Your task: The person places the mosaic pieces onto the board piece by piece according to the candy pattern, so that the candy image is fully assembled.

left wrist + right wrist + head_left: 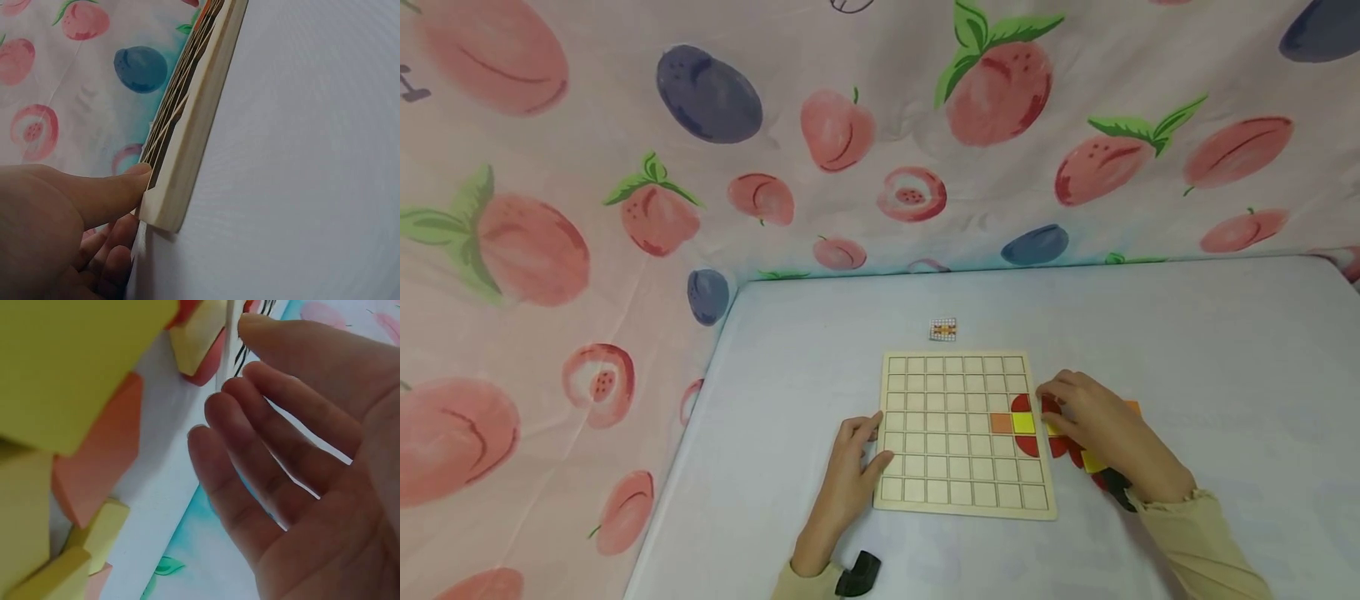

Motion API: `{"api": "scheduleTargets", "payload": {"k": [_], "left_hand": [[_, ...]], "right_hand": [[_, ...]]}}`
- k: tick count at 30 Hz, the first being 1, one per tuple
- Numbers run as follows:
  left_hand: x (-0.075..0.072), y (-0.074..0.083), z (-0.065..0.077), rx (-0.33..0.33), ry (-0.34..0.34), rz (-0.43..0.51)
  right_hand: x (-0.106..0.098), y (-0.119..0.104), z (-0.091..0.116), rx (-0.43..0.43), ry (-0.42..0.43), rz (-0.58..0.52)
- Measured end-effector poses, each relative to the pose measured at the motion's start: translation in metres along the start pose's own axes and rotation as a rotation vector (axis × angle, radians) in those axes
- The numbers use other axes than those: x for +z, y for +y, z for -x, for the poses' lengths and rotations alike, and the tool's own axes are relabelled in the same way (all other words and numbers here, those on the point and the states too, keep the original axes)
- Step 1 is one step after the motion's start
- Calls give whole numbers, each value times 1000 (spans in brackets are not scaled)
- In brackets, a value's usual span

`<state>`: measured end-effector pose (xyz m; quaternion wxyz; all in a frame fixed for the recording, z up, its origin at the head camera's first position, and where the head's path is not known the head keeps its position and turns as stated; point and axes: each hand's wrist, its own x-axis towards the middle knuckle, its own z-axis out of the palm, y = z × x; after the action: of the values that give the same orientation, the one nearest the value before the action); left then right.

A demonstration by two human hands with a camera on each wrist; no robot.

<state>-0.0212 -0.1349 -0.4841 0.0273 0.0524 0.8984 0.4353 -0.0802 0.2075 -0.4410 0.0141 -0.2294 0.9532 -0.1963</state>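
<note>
While left hand (846,477) is gripping board (934,433), half-open, empty-looking right hand (1092,419) is likely selecting tiles (1093,462), next needing pinch.

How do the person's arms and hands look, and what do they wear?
The left hand and right hand wear no gloves. The sleeves are pale beige, the right one ending in a frilled cuff. A black device shows beside each cuff.

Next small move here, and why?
I'd have the right hand pick up one of the loose pieces beside the board: it is over them, seemingly holding nothing. The left hand holds the board's left edge, and most of the grid is bare, with only four set pieces near its right side.
</note>
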Motion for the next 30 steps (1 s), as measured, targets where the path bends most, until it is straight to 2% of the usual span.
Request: {"api": "scheduleTargets", "payload": {"k": [9,30], "left_hand": [[0,0,1,-1,1,9],[0,1,0,-6,2,10]], "right_hand": [[5,6,-4,53,-28,-30],[4,1,-7,136,-39,-72]]}}
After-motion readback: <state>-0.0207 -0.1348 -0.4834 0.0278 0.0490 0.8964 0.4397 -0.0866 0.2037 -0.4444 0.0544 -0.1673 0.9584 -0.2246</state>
